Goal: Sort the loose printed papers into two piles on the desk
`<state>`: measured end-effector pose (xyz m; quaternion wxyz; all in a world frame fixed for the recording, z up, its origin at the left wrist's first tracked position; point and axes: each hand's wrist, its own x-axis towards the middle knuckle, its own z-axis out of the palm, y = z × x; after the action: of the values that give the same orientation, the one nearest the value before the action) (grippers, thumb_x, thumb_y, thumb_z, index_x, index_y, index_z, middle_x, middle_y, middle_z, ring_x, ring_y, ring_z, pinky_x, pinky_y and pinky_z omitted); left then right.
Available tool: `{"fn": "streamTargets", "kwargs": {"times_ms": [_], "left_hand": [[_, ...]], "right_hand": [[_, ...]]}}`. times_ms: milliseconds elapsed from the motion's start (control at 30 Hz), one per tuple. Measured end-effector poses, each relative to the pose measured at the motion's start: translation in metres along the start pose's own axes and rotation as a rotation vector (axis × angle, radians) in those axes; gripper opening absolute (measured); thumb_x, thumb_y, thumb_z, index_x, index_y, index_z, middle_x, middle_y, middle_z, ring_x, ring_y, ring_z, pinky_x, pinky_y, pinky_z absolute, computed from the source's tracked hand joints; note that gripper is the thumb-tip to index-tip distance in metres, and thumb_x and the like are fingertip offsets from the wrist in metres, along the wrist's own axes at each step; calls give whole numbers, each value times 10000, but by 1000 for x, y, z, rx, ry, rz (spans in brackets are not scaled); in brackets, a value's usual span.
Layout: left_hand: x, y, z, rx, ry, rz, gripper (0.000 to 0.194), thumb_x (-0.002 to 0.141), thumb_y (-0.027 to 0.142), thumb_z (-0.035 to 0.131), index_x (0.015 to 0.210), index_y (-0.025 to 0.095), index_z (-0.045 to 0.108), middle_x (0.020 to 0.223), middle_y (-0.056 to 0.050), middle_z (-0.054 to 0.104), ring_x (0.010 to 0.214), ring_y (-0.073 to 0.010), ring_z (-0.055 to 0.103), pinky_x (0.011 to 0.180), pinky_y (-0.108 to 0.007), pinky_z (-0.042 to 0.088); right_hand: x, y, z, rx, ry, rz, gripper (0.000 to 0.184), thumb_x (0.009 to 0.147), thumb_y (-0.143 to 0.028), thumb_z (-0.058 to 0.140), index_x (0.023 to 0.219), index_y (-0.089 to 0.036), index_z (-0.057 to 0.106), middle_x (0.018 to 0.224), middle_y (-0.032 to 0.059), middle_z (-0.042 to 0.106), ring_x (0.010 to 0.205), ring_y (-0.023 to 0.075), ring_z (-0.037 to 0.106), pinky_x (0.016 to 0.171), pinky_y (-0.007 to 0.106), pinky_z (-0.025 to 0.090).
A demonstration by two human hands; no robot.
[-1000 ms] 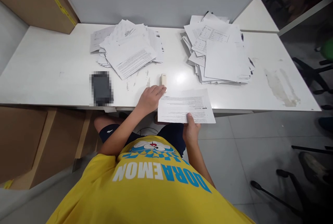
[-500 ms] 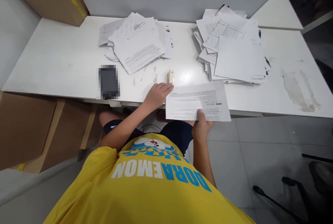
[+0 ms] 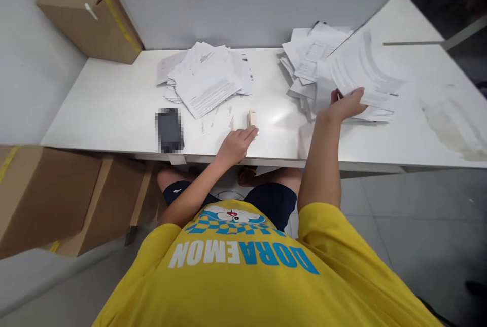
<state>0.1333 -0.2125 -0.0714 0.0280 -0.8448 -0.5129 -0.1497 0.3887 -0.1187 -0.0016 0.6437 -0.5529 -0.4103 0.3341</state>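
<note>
My left hand (image 3: 235, 146) rests at the table's near edge, its fingers closed on the near end of a small cream stapler (image 3: 252, 117). My right hand (image 3: 347, 106) is out over the right pile of papers (image 3: 300, 71), gripping printed paper sheets (image 3: 367, 66) that curve and blur with motion. How many sheets it holds I cannot tell. Those sheets cover much of the pile beneath. To the left of the stapler lies another loose pile of papers (image 3: 207, 76), printed sides up.
A pixelated dark object (image 3: 169, 131) lies near the front edge of the white table (image 3: 117, 99). One cardboard box (image 3: 91, 25) stands at the back left; more boxes (image 3: 49, 190) are below on the left. A grey panel (image 3: 243, 2) closes the back.
My right hand has carried the printed sheets from beside the stapler up and right, over the right pile. My left hand stays at the stapler. The whole view has shifted slightly.
</note>
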Motion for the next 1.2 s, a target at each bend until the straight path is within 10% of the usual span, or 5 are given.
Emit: {"fn": "streamTargets", "kwargs": {"times_ms": [233,367,533,900,1200], "left_hand": [[-4,-1,3,-49,-36,-16,565,913,39,335,1454,138,465,1519,-141,508,1119,-248,620,900,-396,506],[-4,1,5,-83,-40,-17,542,929,54,313,1445,130,460,1511,-163,505,1108,-258,623,864,-407,524],[-4,2,2,-133,31,-21,502,959,112,311,1426,153,488,1463,-142,553,1270,-270,562,998,-444,502],[-10,-164,-38,147,-65,-395,872,903,489,626,1595,151,218,1683,-197,142,1549,-434,107,1221,-643,166],[-8,-164,-40,248,-266,-196,503,979,108,384,1477,79,447,1498,-213,505,1365,-336,505,1062,-470,467]], "right_hand": [[11,22,48,66,-81,120,399,1030,-400,273,942,-129,552,771,47,597,719,120,637,622,243,515],[-34,50,16,-10,203,147,322,989,-285,307,738,-201,491,506,-59,406,419,76,383,428,212,314],[-81,69,-34,-207,-34,71,310,897,-354,470,656,-186,569,479,-25,484,413,100,393,454,266,299],[-48,67,-28,-184,-214,323,255,799,-381,589,669,-166,637,472,0,525,359,79,273,411,282,148],[-48,70,-34,-105,-262,281,361,722,-515,687,709,-155,662,483,-11,550,331,62,281,360,243,159]]}}
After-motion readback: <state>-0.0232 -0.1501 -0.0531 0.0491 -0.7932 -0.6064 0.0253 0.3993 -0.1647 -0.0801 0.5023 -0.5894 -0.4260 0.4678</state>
